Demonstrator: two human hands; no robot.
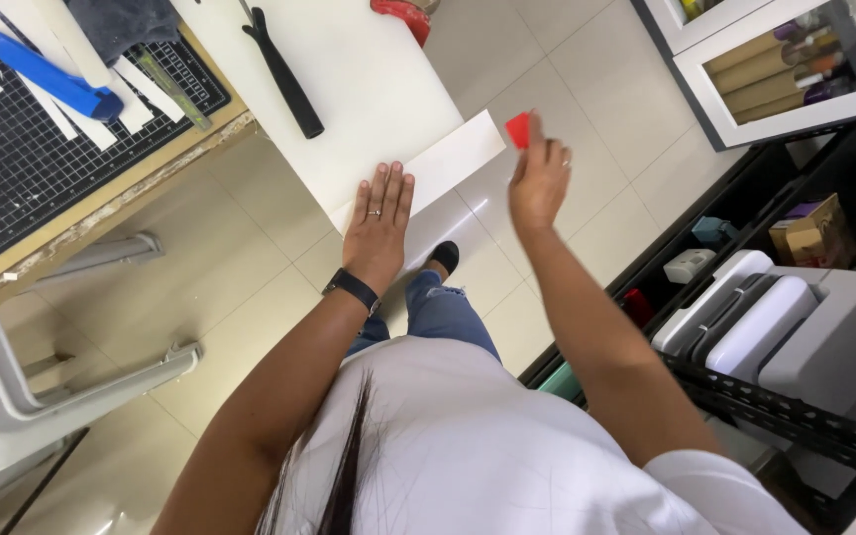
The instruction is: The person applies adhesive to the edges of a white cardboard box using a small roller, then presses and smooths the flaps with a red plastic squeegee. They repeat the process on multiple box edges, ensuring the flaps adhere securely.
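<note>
My left hand (376, 226) lies flat, fingers together, pressing on the near end of a white strip of sheet (453, 159) that sticks out over the edge of a large white board (349, 69). My right hand (539, 178) is raised just right of the strip's far corner and pinches a small red piece (518, 130) between its fingers. A black band sits on my left wrist and a ring on a left finger.
A black long-handled tool (285, 74) lies on the white board. To the left, a black cutting mat (12, 149) holds a blue cutter (47, 74), white strips and a ruler. A black shelf (765, 396) with boxes stands at right. The floor is tiled below.
</note>
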